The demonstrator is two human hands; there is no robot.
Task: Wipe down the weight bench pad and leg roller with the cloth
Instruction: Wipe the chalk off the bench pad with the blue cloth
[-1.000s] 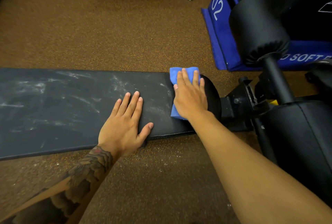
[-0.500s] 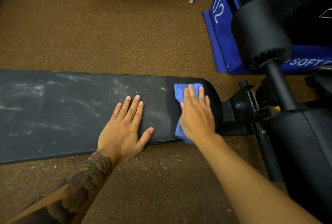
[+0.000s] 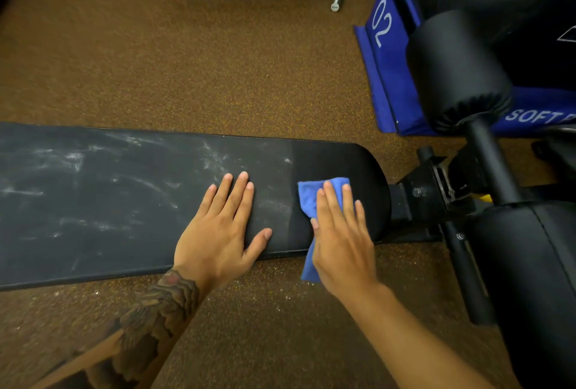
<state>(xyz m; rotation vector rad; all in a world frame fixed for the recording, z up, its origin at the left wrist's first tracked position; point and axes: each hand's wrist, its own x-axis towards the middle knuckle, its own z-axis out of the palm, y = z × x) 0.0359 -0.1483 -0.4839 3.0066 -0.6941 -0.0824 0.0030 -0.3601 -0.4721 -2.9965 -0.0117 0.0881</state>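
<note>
The right hand (image 3: 341, 232) lies flat, fingers straight, pressing the blue cloth (image 3: 307, 198) onto the bench pad (image 3: 124, 201) near its rounded end, and the cloth's tail hangs off the pad's near edge. The left hand (image 3: 218, 226), flat and holding nothing, braces the pad just beside it. Chalky smears cover the pad's other end, so firm, overlapping strokes toward them should work best. The leg roller (image 3: 455, 70) stands beyond the rounded end.
</note>
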